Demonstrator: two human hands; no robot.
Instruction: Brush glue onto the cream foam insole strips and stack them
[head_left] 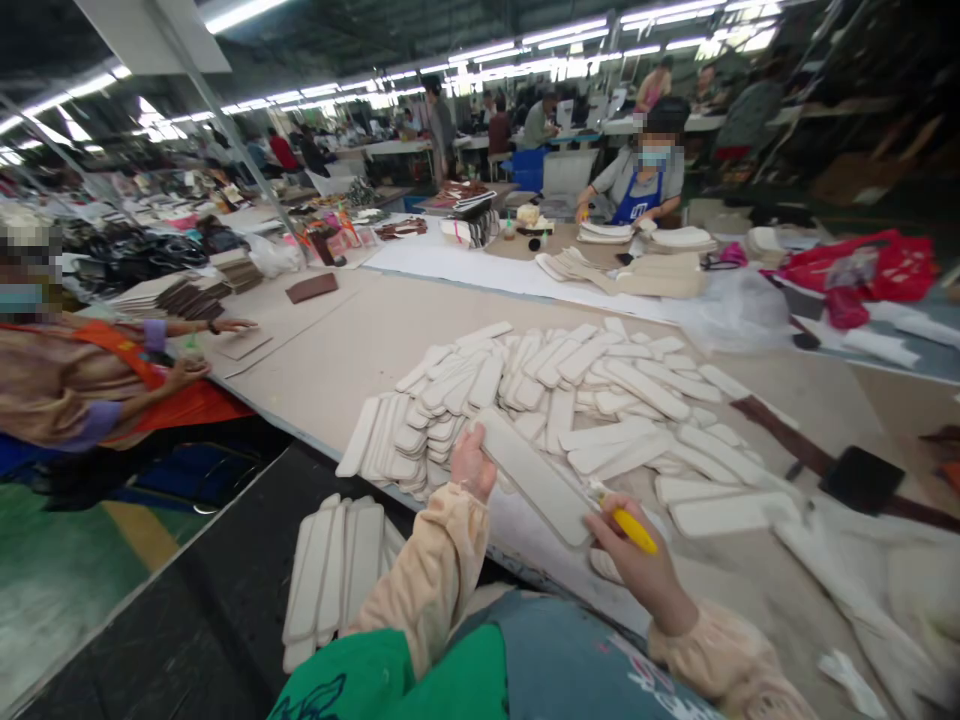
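Note:
My left hand (pixel 474 464) is closed on the upper end of a long cream panel (pixel 532 475) with rounded corners. The panel slants down to the right above the table edge. At its lower end is my right hand (pixel 637 555), its fingers wrapped round a yellow-handled tool (pixel 634 530). The tool's pale tip lies by the panel's right edge, and its exact kind is unclear. Right behind my hands spreads a large heap of similar cream panels (pixel 585 370). More of them form a stack (pixel 337 560) low on the left, beside my left sleeve.
A person in an orange apron (pixel 120 370) works at the table's left side. Across the table (pixel 330 340) sits another in a blue apron (pixel 641 195). Brown straps with a black piece (pixel 862 485) lie at right, near a red plastic bag (pixel 862 270).

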